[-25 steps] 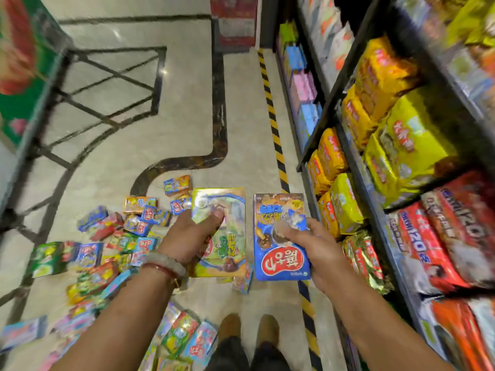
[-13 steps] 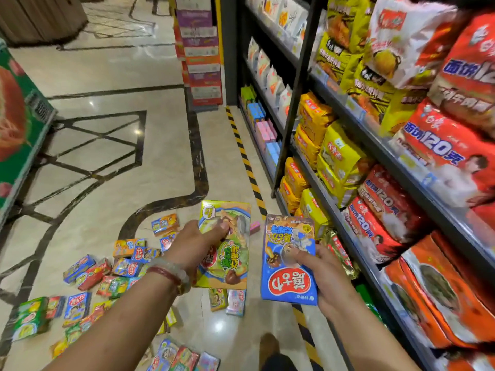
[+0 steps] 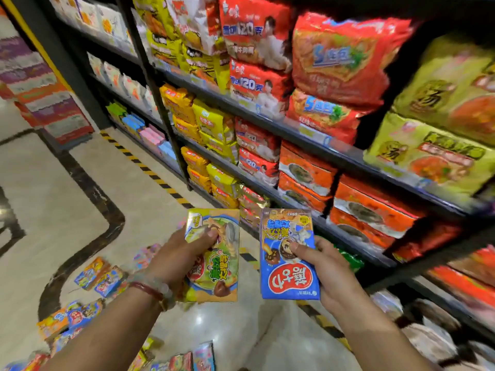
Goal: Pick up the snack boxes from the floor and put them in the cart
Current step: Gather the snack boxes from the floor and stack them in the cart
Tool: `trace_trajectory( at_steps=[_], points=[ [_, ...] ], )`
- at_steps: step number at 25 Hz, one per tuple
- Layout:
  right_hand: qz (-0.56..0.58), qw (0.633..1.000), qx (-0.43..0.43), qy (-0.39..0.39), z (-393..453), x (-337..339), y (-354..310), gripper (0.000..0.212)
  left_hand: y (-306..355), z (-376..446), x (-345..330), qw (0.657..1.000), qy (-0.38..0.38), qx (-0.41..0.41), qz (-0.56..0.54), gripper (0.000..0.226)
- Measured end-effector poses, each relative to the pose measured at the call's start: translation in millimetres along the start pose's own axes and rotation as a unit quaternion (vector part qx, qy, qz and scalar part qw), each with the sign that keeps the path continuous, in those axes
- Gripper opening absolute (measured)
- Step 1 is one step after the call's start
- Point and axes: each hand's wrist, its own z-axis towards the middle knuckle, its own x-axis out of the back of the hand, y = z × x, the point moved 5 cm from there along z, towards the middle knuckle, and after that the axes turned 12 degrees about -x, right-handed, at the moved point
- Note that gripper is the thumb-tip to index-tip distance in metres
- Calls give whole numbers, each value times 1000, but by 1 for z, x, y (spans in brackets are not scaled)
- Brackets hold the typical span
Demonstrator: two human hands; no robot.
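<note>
- Polished stone floor (image 3: 80,199) is gleaming underfoot, pale and slick, with a dark inlaid band and a yellow-black hazard stripe (image 3: 150,170) running along the shelving
- Nearest, more small snack boxes (image 3: 88,314) are lying scattered on the floor at lower left; stepping on one while looking up could mean a slip or a crushed carton
- Left hand (image 3: 176,258) is gripping a flat green-yellow snack box (image 3: 214,258), thumb across its face
- Right hand (image 3: 321,269) is pinching a blue snack box (image 3: 288,263), thumb on front, fingers behind; glossy thin card could slide out of such a light grip
- Beyond, soft crinkly noodle packs (image 3: 334,62) are bulging off the dark metal shelves (image 3: 267,124); a swinging box could snag one
- No cart is showing, so the drop point is unknown
</note>
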Motion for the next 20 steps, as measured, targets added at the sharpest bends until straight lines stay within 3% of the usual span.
trace_trajectory(
  at_steps=[4,8,10,12,15,18,20],
  points=[
    [81,994,42,59,-52,96,13,22,3,-21,-101,995,-95,7,12,31],
    [169,974,74,133,-115,208,47,45,-2,-71,-226,976,-210,-1,54,14],
    [208,957,89,179,-155,265,69,46,-8,-105,-291,960,-258,-20,105,36],
    [253,933,113,231,-203,322,99,43,-20,-141,-360,932,-325,-27,159,64],
    [307,891,147,301,-275,391,144,22,-42,-209,-451,892,-436,30,115,47],
    [372,831,162,380,-343,446,197,30,-62,-284,-527,844,-522,56,108,24],
    [402,790,176,427,-384,472,228,29,-81,-327,-569,809,-570,61,126,21]
  ],
)
